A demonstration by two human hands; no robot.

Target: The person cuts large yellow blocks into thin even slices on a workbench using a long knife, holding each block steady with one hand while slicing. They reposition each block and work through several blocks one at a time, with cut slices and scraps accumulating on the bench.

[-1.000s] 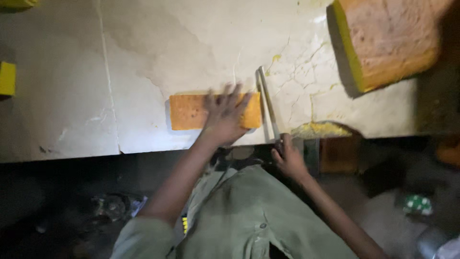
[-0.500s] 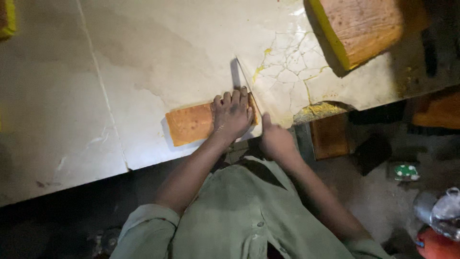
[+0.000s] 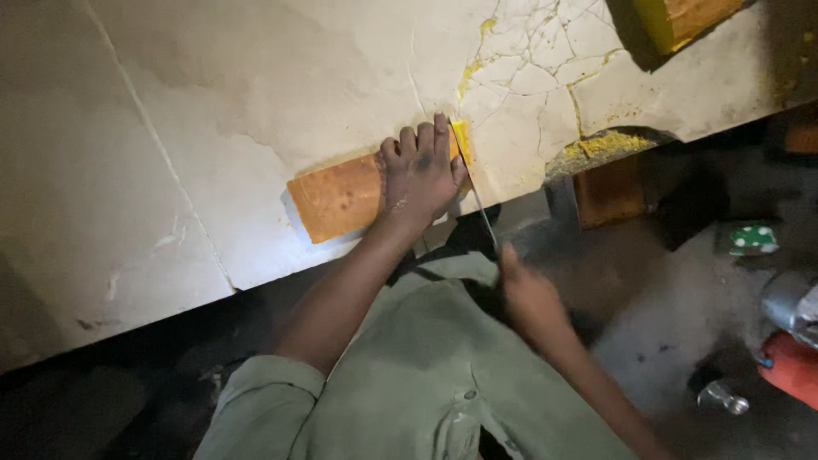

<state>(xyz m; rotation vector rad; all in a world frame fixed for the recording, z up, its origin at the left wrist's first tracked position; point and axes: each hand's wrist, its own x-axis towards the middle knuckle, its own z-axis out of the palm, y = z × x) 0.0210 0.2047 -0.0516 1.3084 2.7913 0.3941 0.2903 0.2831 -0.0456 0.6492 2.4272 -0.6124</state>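
Head view, looking down on a pale, stained slab table (image 3: 213, 111); all positions are referenced to the orange block (image 3: 336, 198) lying near its front edge. Left of the block the slab is bare, crossed by a long diagonal seam, with a dark chip at the front edge further left. The block itself is a flat rectangular piece, orange-brown on top with a yellow end face visible at its right. The left hand (image 3: 422, 170) lies flat on the block's right half, fingers extended and close together, pressing down rather than gripping. Just right of the block's yellow end, a thin blade (image 3: 477, 200) runs from the slab back toward the person; the right hand (image 3: 532, 298) is below the table edge at the blade's near end, motion-blurred, so whether its fingers close round a handle cannot be told. Right of the block the slab surface is crazed with fine cracks stained yellow, and a chipped, yellow-crusted notch (image 3: 609, 143) breaks the front edge. Far upper right, a larger orange and yellow block (image 3: 673, 17) sits partly out of frame. Below and right of the table is a dim grey floor (image 3: 673, 307) with a green spotted object (image 3: 753, 238) and a red container (image 3: 792, 366).
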